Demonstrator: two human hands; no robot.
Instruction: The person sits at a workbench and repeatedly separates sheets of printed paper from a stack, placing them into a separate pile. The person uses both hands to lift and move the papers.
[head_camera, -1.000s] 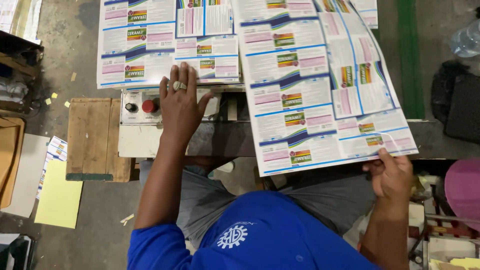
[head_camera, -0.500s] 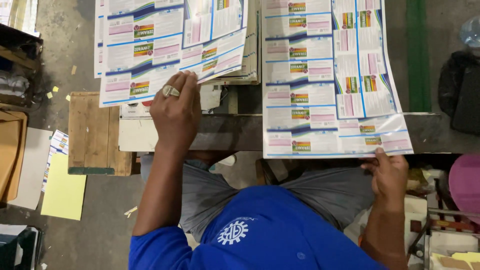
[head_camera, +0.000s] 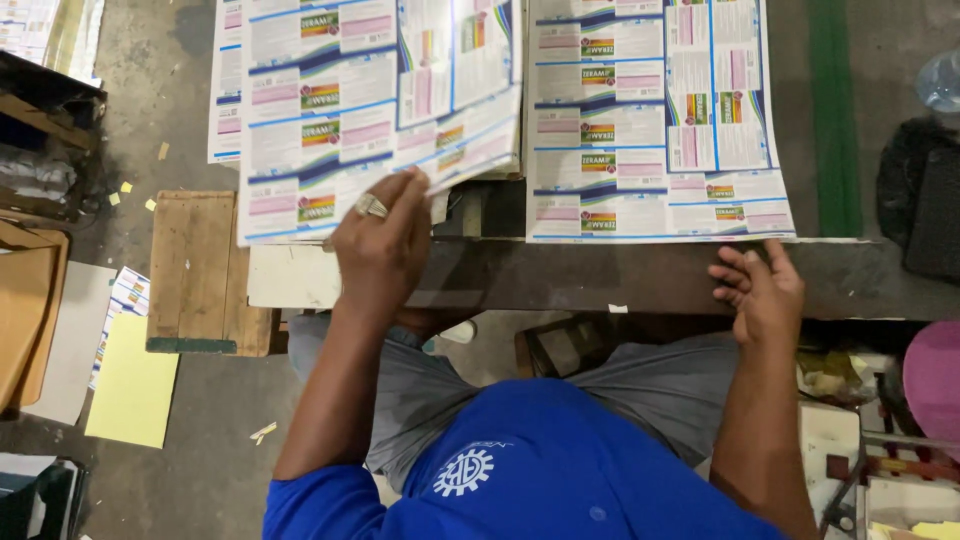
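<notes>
The near edge of the left printed sheet (head_camera: 350, 110) is pinched by the left hand (head_camera: 385, 250) for lifting, while the right hand (head_camera: 765, 295), loosely curled, is rested just below the right sheet (head_camera: 650, 120) at the bench edge (head_camera: 600, 280).

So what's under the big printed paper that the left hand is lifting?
Under the lifted printed sheet by the left hand more printed sheets show at its edges, stacked on a dark table. How many lie beneath stays covered.

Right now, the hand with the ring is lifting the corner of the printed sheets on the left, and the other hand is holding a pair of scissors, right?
Not quite. The head view shows the right hand holding nothing, curled at the lower edge of the right printed sheet. The ringed left hand does lift the left printed sheets by a corner.
</notes>
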